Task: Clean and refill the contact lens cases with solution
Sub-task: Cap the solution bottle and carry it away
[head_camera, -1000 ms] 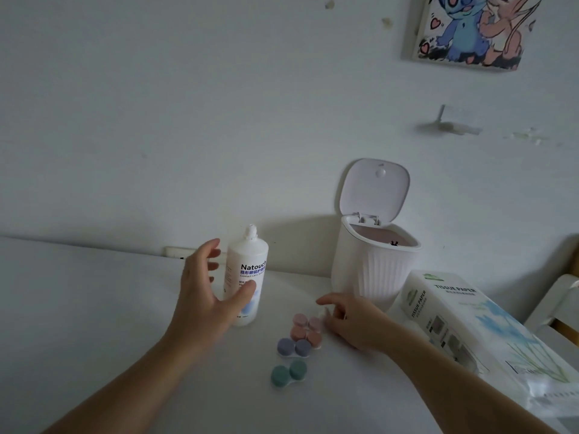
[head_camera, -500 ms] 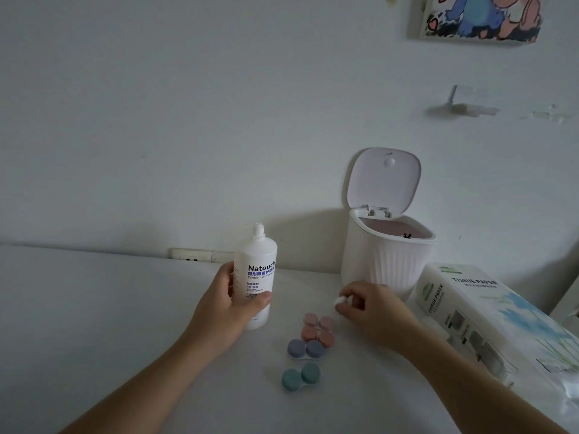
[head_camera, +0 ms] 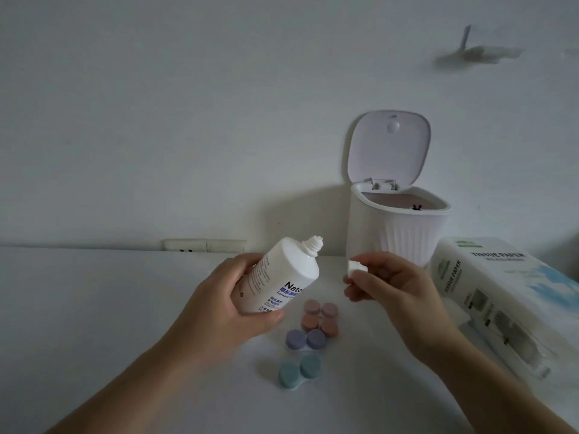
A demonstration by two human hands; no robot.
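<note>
Contact lens cases (head_camera: 308,339) are sitting capped on the desk (head_camera: 94,308) (seemingly four pairs) while the left hand (head_camera: 225,311) is gripping the tilted solution bottle (head_camera: 282,281) and the right hand's (head_camera: 394,296) fingers (head_camera: 355,281) are pinching its cap (head_camera: 356,267), so uncapping a case should be coming before pouring.

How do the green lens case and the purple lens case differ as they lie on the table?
The green round-capped lens case lies nearest the camera; the purple round-capped lens case sits farther back, beside the pink cases. Green looks larger, perhaps only from nearness. Both are capped, flat on the white table, untouched.
</note>
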